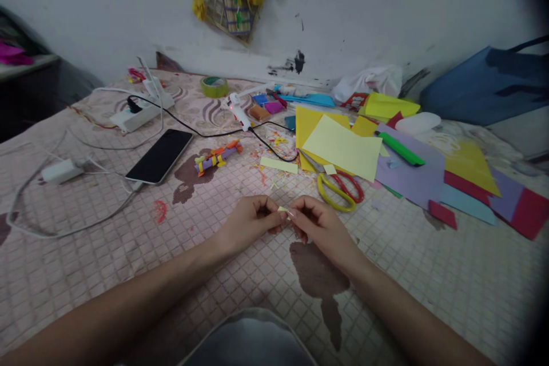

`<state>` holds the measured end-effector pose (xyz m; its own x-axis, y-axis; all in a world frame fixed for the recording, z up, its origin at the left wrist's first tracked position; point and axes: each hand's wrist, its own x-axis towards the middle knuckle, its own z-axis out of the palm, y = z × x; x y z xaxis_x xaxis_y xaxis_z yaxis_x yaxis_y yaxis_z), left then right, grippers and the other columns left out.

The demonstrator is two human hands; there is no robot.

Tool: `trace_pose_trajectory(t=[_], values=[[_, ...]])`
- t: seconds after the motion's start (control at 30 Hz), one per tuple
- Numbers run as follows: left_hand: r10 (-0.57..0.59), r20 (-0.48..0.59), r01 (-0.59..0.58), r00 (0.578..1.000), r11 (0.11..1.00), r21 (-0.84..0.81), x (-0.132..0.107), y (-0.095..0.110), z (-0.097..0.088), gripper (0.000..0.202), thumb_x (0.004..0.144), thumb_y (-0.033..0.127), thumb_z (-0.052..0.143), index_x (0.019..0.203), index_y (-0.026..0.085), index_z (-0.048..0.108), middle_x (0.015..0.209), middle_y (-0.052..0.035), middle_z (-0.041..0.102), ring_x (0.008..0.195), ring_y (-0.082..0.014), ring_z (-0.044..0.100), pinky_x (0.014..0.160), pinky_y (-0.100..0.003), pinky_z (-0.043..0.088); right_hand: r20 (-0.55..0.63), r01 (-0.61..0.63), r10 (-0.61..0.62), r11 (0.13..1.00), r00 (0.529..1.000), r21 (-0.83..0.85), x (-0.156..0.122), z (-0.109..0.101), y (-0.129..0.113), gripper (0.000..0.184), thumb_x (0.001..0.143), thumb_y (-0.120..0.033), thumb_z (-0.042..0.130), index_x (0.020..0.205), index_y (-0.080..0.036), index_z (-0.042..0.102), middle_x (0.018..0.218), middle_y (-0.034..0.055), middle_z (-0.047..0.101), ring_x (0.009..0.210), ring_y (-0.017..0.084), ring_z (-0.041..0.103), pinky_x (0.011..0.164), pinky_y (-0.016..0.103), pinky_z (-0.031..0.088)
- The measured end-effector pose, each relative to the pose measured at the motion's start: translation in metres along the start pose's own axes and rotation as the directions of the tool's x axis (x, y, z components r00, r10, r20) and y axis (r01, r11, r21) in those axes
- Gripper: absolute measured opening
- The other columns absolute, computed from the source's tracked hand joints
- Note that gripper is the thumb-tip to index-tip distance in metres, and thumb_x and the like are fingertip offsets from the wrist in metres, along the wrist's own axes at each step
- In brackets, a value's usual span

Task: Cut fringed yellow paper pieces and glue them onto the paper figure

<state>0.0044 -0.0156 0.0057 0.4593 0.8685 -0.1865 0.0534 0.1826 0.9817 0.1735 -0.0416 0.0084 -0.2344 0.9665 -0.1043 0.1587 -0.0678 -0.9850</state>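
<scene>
Between my fingertips is a small pale yellow piece of paper point(283, 210), mostly hidden by the fingers. My left hand point(257, 220) pinches one side of it, and my right hand point(316, 220) pinches the other. Just beyond them lies a pale yellow paper strip point(278, 165) among tiny coloured scraps. Scissors with one yellow and one red handle point(338, 191) rest to the right, a small pale square point(330, 169) on them. Further left stands a small purple, orange and yellow craft figure point(218, 158), lying on the cloth.
A white glue gun point(238, 111) with a red light lies at the back, its black cord trailing. A phone point(159, 157) and a power strip point(143, 111) with cables are at left. Coloured sheets point(343, 146) and a green cutter point(402, 148) spread at right. Green tape point(214, 87) sits behind.
</scene>
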Motion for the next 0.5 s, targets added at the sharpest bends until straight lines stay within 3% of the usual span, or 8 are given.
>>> trace_pose_trajectory(t=[0.3, 0.5], values=[[-0.023, 0.023, 0.022, 0.999, 0.999, 0.031, -0.0005, -0.0022, 0.0012, 0.024, 0.071, 0.034, 0.068, 0.070, 0.013, 0.057, 0.061, 0.0005, 0.058, 0.056, -0.0095, 0.052, 0.054, -0.022, 0.039, -0.065, 0.048, -0.057, 0.989, 0.996, -0.137, -0.0003, 0.0018, -0.0010, 0.025, 0.085, -0.038, 0.053, 0.068, -0.019, 0.052, 0.057, -0.0048, 0.045, 0.046, 0.008, 0.040, 0.043, 0.021, 0.033], [-0.073, 0.025, 0.073, 0.997, 0.997, 0.014, 0.0005, -0.0022, 0.0006, 0.024, 0.069, 0.032, 0.070, 0.065, 0.013, 0.056, 0.057, 0.0002, 0.059, 0.053, -0.0094, 0.053, 0.052, -0.021, 0.038, -0.033, 0.004, -0.006, 0.999, 0.999, -0.040, -0.0005, 0.0025, 0.0005, 0.032, 0.088, -0.046, 0.046, 0.069, -0.020, 0.051, 0.054, -0.0045, 0.047, 0.044, 0.009, 0.043, 0.041, 0.022, 0.035]])
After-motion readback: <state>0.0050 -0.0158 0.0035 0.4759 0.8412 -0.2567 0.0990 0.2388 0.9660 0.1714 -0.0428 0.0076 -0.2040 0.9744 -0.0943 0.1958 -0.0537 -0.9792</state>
